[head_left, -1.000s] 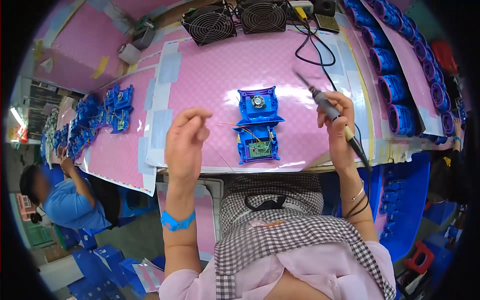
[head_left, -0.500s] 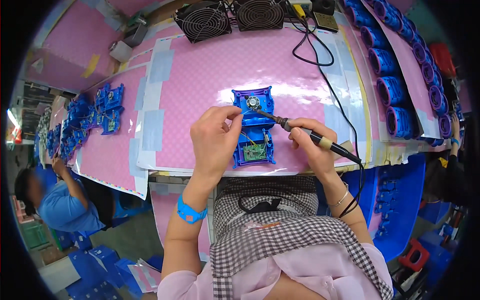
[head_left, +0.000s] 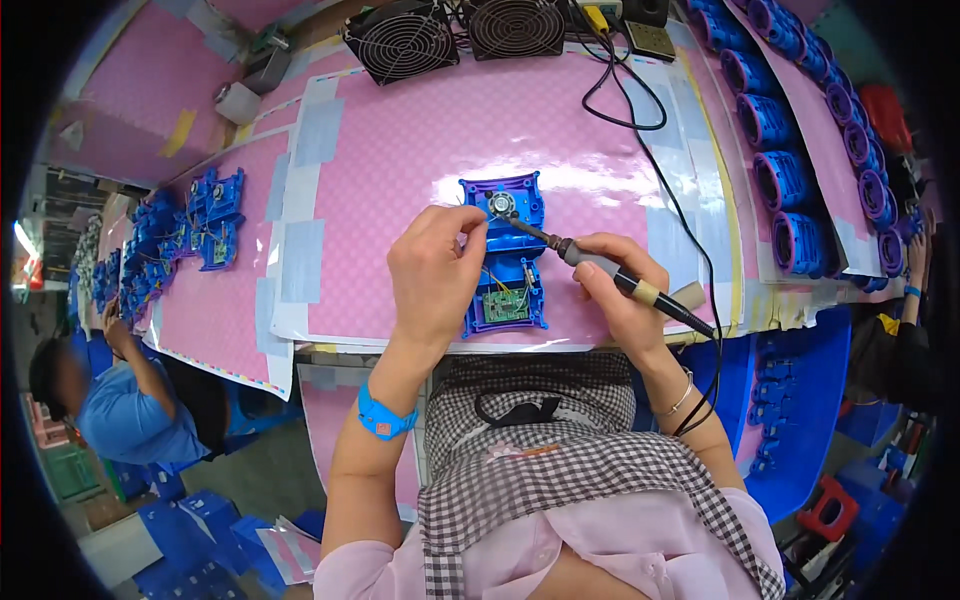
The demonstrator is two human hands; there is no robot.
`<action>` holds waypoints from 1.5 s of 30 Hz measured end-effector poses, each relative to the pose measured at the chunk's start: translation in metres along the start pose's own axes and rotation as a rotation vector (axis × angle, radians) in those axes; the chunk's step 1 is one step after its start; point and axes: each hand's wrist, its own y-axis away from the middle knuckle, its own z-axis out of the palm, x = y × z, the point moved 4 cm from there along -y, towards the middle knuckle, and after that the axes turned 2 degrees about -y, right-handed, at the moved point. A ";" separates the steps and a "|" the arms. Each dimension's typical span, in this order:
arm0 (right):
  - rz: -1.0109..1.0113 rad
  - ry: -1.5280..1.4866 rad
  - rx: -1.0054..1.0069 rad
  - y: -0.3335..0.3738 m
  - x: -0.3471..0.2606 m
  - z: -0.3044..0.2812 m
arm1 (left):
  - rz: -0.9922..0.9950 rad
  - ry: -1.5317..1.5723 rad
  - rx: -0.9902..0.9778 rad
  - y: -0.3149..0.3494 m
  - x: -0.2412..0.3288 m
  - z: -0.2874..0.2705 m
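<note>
My right hand (head_left: 622, 290) grips a soldering iron (head_left: 600, 262) by its grey handle, the tip pointing left at a small round speaker (head_left: 502, 205). The speaker sits in the far half of an opened blue and purple plastic housing (head_left: 518, 240). In the near half lies a green circuit board (head_left: 506, 305) with thin wires leading off it. My left hand (head_left: 437, 262) is at the housing's left side, thumb and forefinger pinched together near the speaker. What that pinch holds, perhaps a thin wire, is too small to make out.
Two black fans (head_left: 405, 45) stand at the back, beside a looping black cable (head_left: 660, 165). More blue housings (head_left: 215, 220) lie at the left, and rows of blue round parts (head_left: 795, 245) line the right. A blue bin (head_left: 800, 410) is below right. Co-workers sit on both sides.
The housing has shifted very slightly left. My left hand has edged a little right against it, while the iron's tip stays by the speaker.
</note>
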 end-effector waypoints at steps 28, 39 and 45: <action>-0.029 0.137 0.008 -0.014 -0.010 -0.023 | 0.096 -0.129 -0.107 -0.002 0.017 0.029; -0.177 0.183 -0.016 -0.014 -0.016 -0.021 | -0.262 0.025 0.034 0.002 0.004 -0.008; -0.209 0.200 0.006 -0.011 -0.019 -0.024 | -0.233 0.052 0.014 0.003 0.004 0.007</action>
